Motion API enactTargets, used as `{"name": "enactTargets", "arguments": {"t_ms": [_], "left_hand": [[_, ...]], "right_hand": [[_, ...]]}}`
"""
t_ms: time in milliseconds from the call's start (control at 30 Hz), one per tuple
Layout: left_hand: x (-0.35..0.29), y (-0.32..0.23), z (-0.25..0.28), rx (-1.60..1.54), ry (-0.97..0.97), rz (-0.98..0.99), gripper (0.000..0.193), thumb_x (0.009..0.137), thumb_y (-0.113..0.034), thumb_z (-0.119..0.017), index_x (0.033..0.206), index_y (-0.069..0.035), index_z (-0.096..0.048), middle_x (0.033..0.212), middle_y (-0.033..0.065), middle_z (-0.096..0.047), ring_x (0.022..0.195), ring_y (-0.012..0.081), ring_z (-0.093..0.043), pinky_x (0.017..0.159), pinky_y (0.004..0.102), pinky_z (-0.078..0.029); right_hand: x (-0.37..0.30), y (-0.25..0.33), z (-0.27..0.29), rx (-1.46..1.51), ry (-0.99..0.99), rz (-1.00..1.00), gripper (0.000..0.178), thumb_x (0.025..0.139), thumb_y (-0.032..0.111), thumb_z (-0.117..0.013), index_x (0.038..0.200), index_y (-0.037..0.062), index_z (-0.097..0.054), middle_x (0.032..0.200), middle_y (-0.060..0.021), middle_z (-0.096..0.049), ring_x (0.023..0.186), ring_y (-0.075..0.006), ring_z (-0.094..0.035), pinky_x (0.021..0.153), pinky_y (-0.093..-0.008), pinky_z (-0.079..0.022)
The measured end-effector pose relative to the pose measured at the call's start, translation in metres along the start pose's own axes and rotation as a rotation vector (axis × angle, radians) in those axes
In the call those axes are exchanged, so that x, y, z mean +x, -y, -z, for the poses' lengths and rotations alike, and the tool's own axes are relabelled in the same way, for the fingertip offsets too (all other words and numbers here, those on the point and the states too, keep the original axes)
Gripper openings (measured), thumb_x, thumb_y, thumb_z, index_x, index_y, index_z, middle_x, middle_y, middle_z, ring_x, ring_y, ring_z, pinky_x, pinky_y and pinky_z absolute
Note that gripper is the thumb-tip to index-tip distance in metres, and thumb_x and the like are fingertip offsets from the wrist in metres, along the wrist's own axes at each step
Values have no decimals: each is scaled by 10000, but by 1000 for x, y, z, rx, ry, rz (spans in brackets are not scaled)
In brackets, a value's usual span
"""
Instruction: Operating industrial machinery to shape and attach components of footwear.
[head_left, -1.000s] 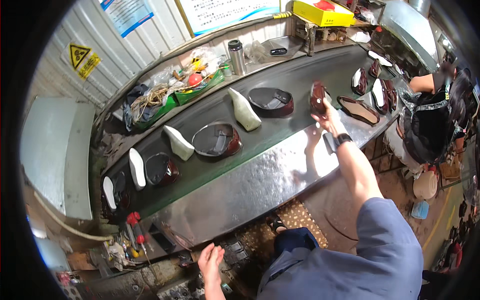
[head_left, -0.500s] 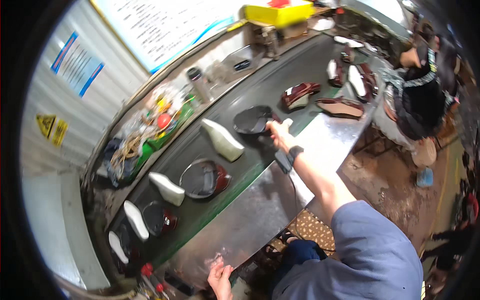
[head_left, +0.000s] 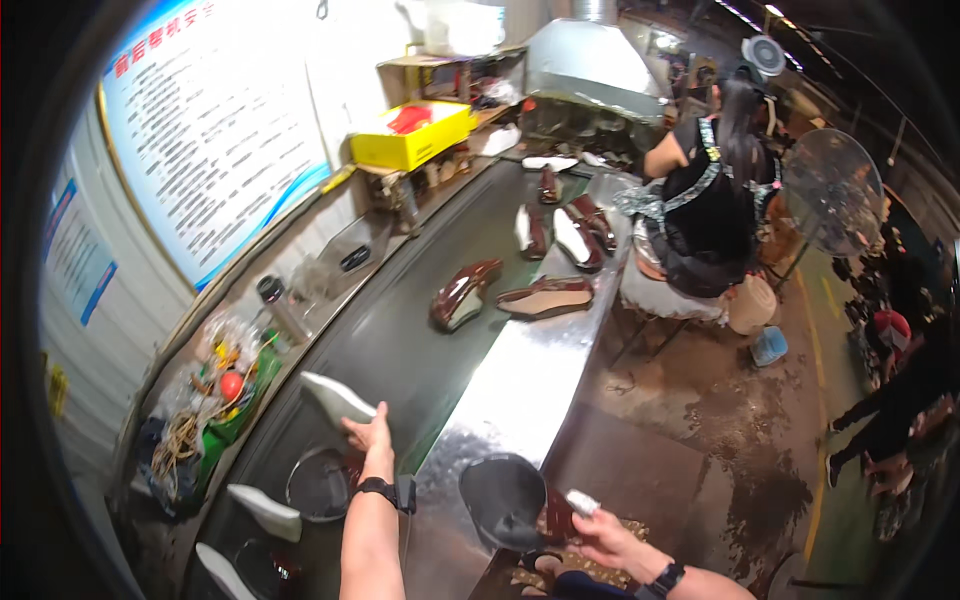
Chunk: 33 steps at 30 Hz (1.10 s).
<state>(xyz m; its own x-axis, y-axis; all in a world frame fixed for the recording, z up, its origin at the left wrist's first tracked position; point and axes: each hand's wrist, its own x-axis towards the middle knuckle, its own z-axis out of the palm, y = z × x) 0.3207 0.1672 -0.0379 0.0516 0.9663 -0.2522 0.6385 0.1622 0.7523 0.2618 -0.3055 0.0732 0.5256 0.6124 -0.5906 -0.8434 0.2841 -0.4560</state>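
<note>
My left hand [head_left: 370,437] reaches over the dark belt, its thumb and fingers around the near end of a white shoe sole [head_left: 332,394]. Below that hand lies a round-mouthed shoe upper [head_left: 322,484], dark inside. Over the metal ledge, my right hand [head_left: 612,542] holds another shoe upper [head_left: 503,498] by its dark red end, its wide black opening facing up. Something white [head_left: 580,502] covers or sits at the right thumb's tip. Further along the near-left belt lie a second white sole [head_left: 266,512] and a third sole [head_left: 225,572].
Several dark red shoes [head_left: 545,298] lie farther along the belt [head_left: 390,290]. A co-worker [head_left: 700,210] sits at the far right. Along the wall stand a cluttered green tray [head_left: 235,420], a bottle [head_left: 282,308] and a yellow box [head_left: 412,140]. The metal ledge [head_left: 500,400] edges the belt.
My right hand has lifted the upper off the belt and drawn it back over the ledge. My left hand has moved from the near edge to the white sole. The view has swung right.
</note>
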Motion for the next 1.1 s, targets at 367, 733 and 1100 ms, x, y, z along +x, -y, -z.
{"name": "enactTargets", "arguments": {"t_ms": [367, 733, 1100], "left_hand": [[-72, 24, 51, -430, 314, -245, 712, 674, 59, -685, 1371, 10, -550, 1400, 152, -529, 1230, 307, -554, 1023, 388, -458], [-304, 126, 163, 435, 382, -1515, 595, 607, -82, -789, 1184, -158, -661, 1375, 218, -439, 1258, 452, -408, 1044, 575, -361], [-310, 2, 198, -824, 1041, -146, 517, 1012, -360, -531, 1359, 23, -542, 1332, 212, -585, 1217, 362, -569, 1027, 497, -466]], "right_hand": [[-5, 23, 33, 91, 120, 68, 486, 974, 121, -667, 1414, 154, -463, 1268, -29, -634, 1124, -173, -630, 987, -450, -526], [51, 34, -30, -223, 279, 216, 513, 976, 214, -685, 1420, 80, -467, 1209, -43, -663, 1086, -153, -622, 865, -362, -543], [33, 24, -111, -1065, 529, 773, 426, 910, 277, -698, 1193, 4, -533, 1005, -126, -618, 939, -203, -586, 812, -374, -495]]}}
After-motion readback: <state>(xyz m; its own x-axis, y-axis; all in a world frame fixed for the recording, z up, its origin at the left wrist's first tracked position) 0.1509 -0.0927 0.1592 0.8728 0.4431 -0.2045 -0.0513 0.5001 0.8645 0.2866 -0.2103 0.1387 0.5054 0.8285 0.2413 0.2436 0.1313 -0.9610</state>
